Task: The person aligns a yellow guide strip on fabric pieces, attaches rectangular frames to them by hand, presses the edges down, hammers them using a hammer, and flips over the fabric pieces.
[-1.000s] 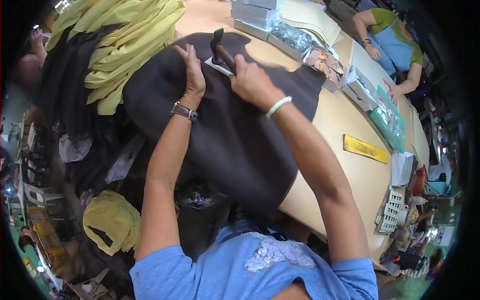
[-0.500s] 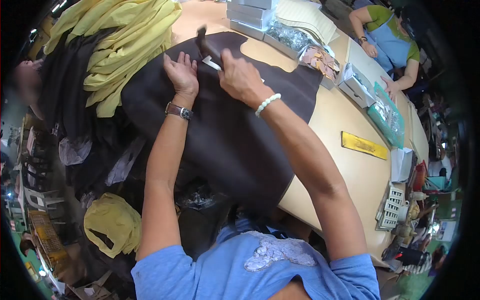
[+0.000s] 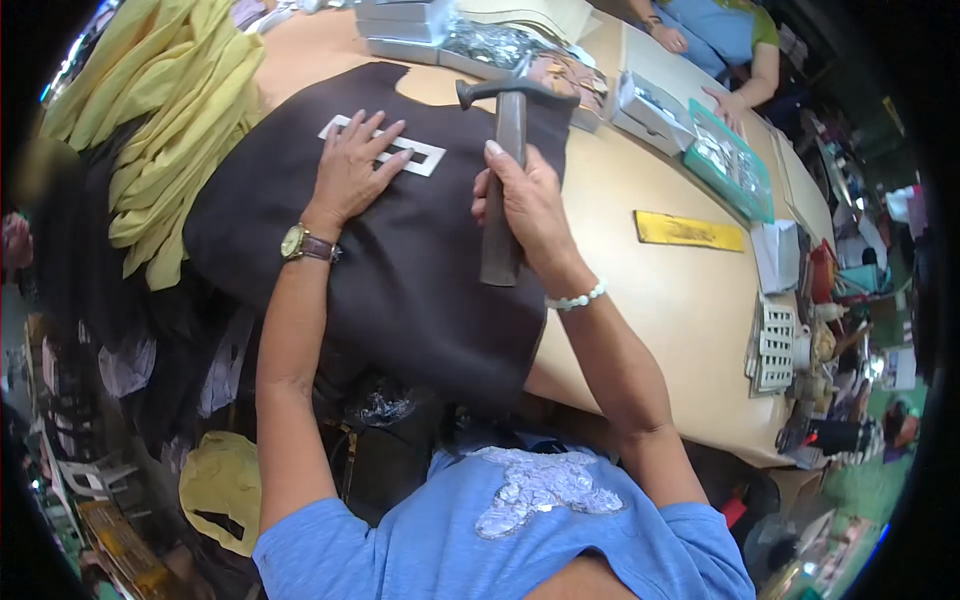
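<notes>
My left hand (image 3: 350, 172) lies spread on a white slotted template (image 3: 425, 157), holding it flat against a large dark brown sheet (image 3: 420, 270) that looks like leather. The palm and fingers hide part of the template. My right hand (image 3: 530, 205) is closed around the brown handle of a hammer (image 3: 510, 125). Its dark metal head points away from me, above the sheet's right part. The sheet covers the near left part of the table (image 3: 620, 330) and hangs over its near edge.
Folded yellow cloth (image 3: 190, 130) is heaped at left. A yellow bar (image 3: 688, 231) lies right of the sheet. Boxes, a tray of brown pieces (image 3: 565, 80) and a green tray (image 3: 730, 160) line the far side, where a co-worker's hand (image 3: 728, 108) rests.
My left hand has turned from palm up to palm down onto the template. The template, earlier by my right hand, now lies under my left. The hammer has swung upright; the view has shifted.
</notes>
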